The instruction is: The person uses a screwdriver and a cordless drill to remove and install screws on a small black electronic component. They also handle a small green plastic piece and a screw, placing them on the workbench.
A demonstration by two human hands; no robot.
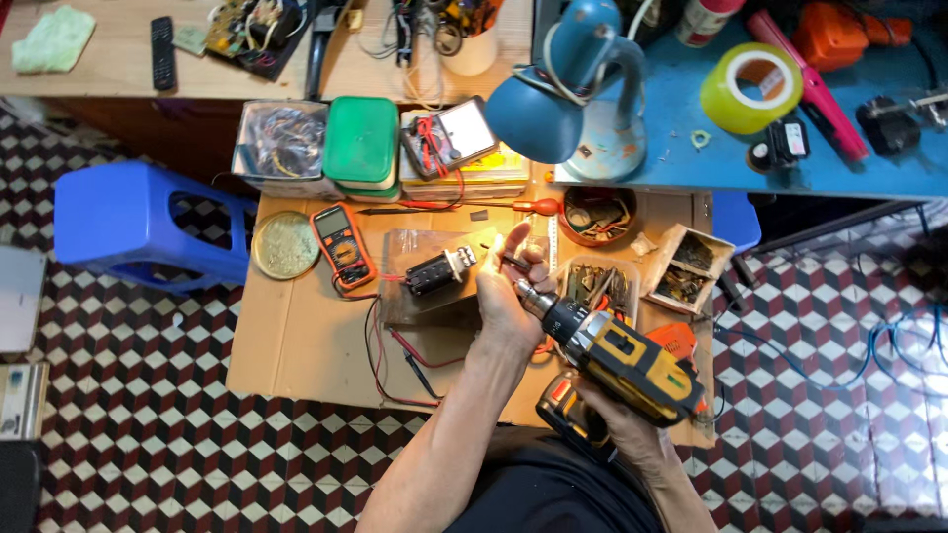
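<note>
My right hand (614,419) grips the handle of a yellow and black cordless drill (622,360), its nose pointing up and left. My left hand (511,286) closes round the drill's chuck (534,299), with a small dark bit (514,263) between the fingertips. Just left of that hand, a small black electrical part (437,269) lies on a brown board (425,291), red and black leads (395,355) trailing from it.
An orange multimeter (344,246) and a round tin lid (284,244) lie at left on the cardboard-covered low table (296,345). Small trays of metal parts (598,284) sit at right. A blue desk lamp (568,99), tape roll (750,89) and blue stool (148,222) surround it.
</note>
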